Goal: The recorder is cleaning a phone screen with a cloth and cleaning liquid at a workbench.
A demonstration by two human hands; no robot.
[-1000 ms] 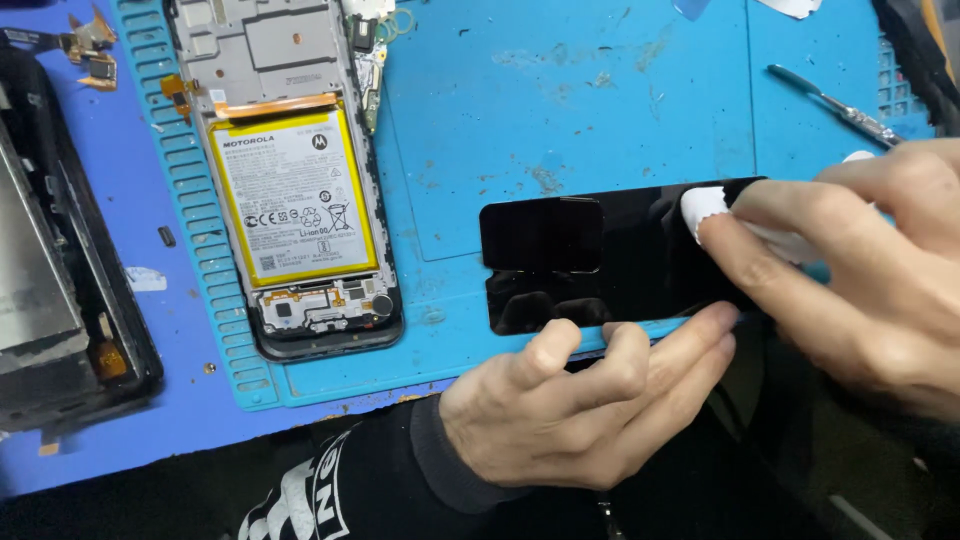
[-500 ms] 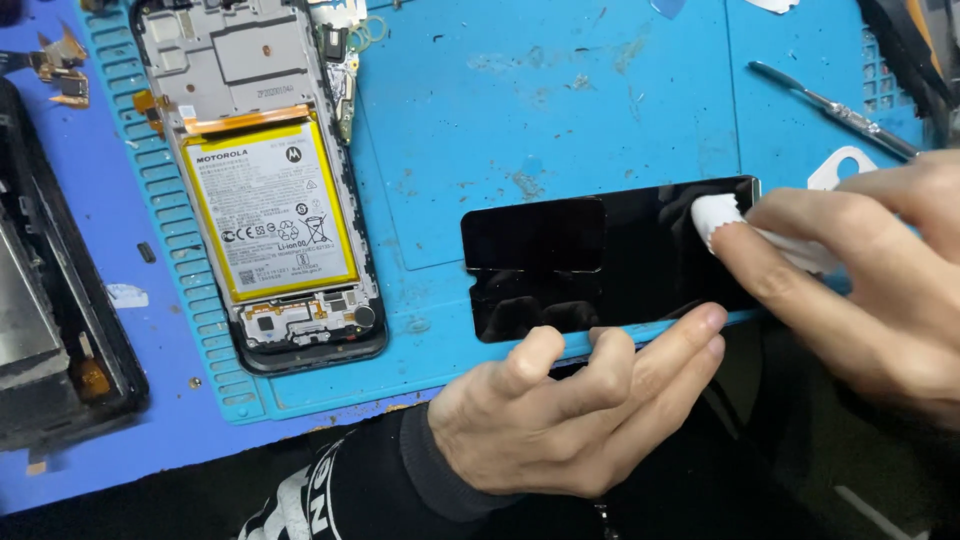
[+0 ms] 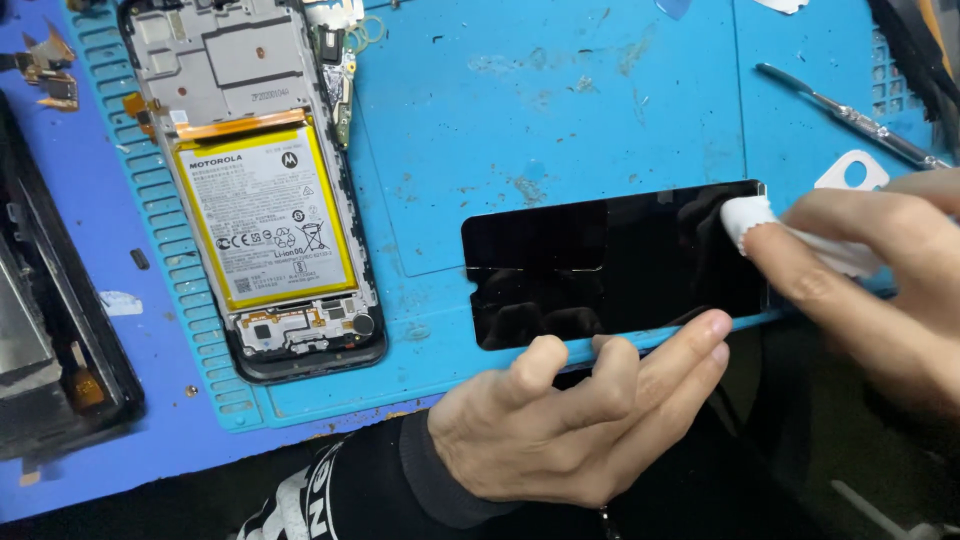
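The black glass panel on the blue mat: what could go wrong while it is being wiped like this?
1. The black glass panel lies near the mat's front edge, steadied only by left hand fingertips; it might slide off.
2. The mat shows dirt specks; the white wipe in the right hand could drag grit and scratch the glass.

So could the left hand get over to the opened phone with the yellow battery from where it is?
Probably yes. The left hand rests at the near edge of the black screen panel, and only bare blue mat lies between it and the opened phone. It would have to let go of the panel.
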